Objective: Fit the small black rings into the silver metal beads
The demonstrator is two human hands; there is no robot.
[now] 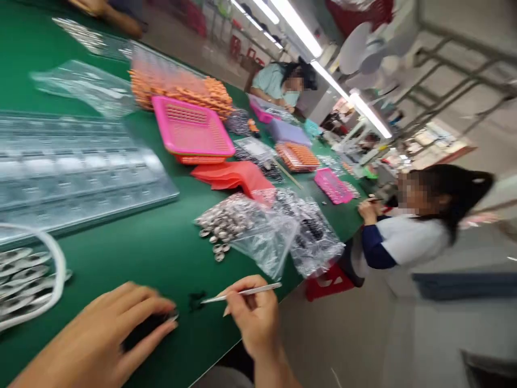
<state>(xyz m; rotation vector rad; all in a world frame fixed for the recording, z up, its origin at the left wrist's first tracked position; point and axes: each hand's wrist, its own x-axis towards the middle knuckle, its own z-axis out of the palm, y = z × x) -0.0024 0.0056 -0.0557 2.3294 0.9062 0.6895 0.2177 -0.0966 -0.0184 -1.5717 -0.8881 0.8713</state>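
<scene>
Left hand point(107, 326): pinches a blurred, perhaps metal part point(174, 316)
Right hand point(255, 319): closed around tweezers point(258, 290)
Black pieces point(196, 302): tweezers slipping could scatter them

– How is the worktable point(173, 237) coloured?
– Green is seen; the basket point(194, 132) is coloured hot pink, patterned with slots.
– And the tweezers point(258, 290)?
– Silver is shown; the piece at their tip point(197, 302) is coloured black.

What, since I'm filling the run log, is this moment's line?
Left hand: small part pinched; right hand: slim tool held, tip by dark pieces; beyond: silvery parts, clear bag
</scene>
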